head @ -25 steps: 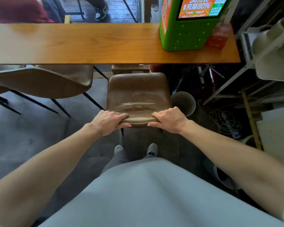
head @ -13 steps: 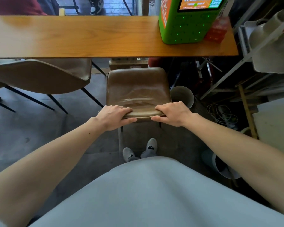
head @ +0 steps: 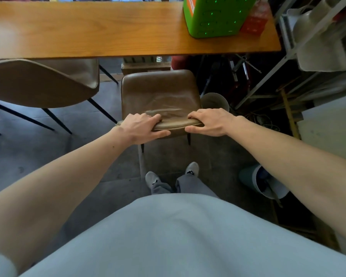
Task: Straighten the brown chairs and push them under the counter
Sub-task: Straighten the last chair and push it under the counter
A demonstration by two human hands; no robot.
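Observation:
A brown leather chair [head: 160,92] stands straight in front of me, its seat facing the wooden counter [head: 100,31] and its front edge just short of the counter's near edge. My left hand [head: 142,127] grips the left end of the chair's backrest top. My right hand [head: 210,121] grips the right end of the same top edge. A second brown chair [head: 48,82] sits to the left, turned at an angle, with its far part under the counter.
A green kiosk box [head: 214,17] stands on the counter's right end. A metal rack [head: 318,56] with white containers fills the right side. A round bucket [head: 215,100], cables and a teal bin [head: 256,180] lie on the floor to the right. My feet [head: 172,174] are behind the chair.
The chair has slid forward toward the counter with both hands still on its backrest. The counter's edge now lies nearer the seat, and my feet have stepped after it.

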